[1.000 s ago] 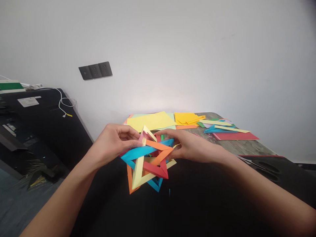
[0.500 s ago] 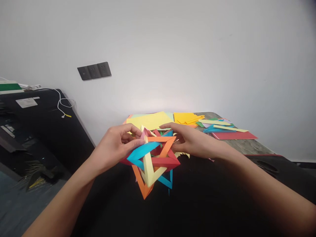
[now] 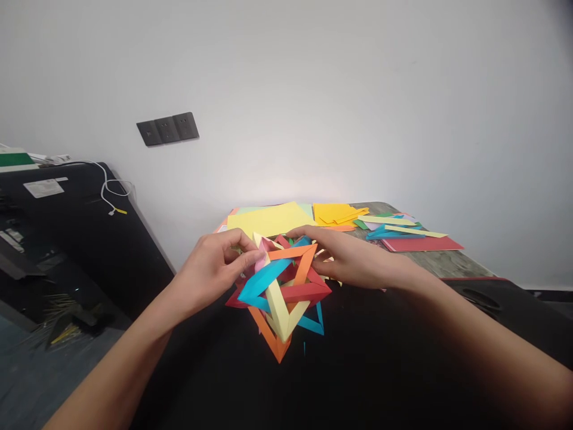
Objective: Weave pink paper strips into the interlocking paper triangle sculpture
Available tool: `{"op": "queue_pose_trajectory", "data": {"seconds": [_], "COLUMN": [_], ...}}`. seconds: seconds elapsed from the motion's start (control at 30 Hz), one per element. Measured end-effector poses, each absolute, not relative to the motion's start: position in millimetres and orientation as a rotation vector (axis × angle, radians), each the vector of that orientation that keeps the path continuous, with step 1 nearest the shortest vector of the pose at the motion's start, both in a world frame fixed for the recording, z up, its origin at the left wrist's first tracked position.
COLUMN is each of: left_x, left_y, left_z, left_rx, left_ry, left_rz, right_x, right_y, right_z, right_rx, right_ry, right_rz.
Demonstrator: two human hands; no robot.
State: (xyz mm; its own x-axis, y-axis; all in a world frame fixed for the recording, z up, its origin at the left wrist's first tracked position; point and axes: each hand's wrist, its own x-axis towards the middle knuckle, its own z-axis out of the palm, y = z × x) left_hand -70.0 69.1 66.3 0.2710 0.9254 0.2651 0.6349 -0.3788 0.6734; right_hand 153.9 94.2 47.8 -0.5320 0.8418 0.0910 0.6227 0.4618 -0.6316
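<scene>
Paper star (image 3: 278,303), spiky, interlaced, orange, blue, red, cream, back unclear

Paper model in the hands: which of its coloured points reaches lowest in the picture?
The orange point at the bottom of the paper model; its tip reaches below the pale yellow point and the lower-right blue point.

Wall (image 3: 313,107): 1 pale glow low at centre, greyer above. Black surface (image 3: 349,370): detail lost in darkness. Top-right corner: darkened.
</scene>
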Motion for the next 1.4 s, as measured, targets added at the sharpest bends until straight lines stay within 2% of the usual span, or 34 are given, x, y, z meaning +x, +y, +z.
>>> {"op": "queue_pose_trajectory", "data": {"seconds": [0.43,0.57,0.63,0.7,0.73,1.07,1.3,1.4], "left_x": [-73.5,-73.9,-73.9,-74.1,-74.2,-75.9,-78.9,-80.3], "left_y": [68.2,71.8,74.1,75.7,76.2,77.3,74.8,73.8], "left_z": [66.1,64.9,63.8,62.7,62.3,63.9,64.5,63.2], "left_rx": [2.132,2.137,2.119,2.098,2.102,2.074,2.291,2.459], "left_ry": [1.332,1.321,1.308,1.283,1.275,1.305,1.023,0.88], "left_rz": [0.818,0.782,0.813,0.838,0.838,0.86,0.861,0.834], "right_x": [151.5,179.9,203.6,224.0,230.4,199.7,227.6,231.3], "right_y": [93.3,110.8,126.6,142.9,149.9,169.0,157.2,133.9], "right_z": [49.6,49.6,46.7,39.7,34.5,-17.7,21.7,49.6], "right_rx": [-1.302,-1.239,-1.286,-1.618,-1.696,-1.728,-1.709,-1.544], "right_ry": [-2.32,-2.274,-2.264,-2.266,-2.28,-2.392,-2.307,-2.18], "right_rz": [0.734,0.796,0.673,0.393,0.369,0.473,0.414,0.374]}}
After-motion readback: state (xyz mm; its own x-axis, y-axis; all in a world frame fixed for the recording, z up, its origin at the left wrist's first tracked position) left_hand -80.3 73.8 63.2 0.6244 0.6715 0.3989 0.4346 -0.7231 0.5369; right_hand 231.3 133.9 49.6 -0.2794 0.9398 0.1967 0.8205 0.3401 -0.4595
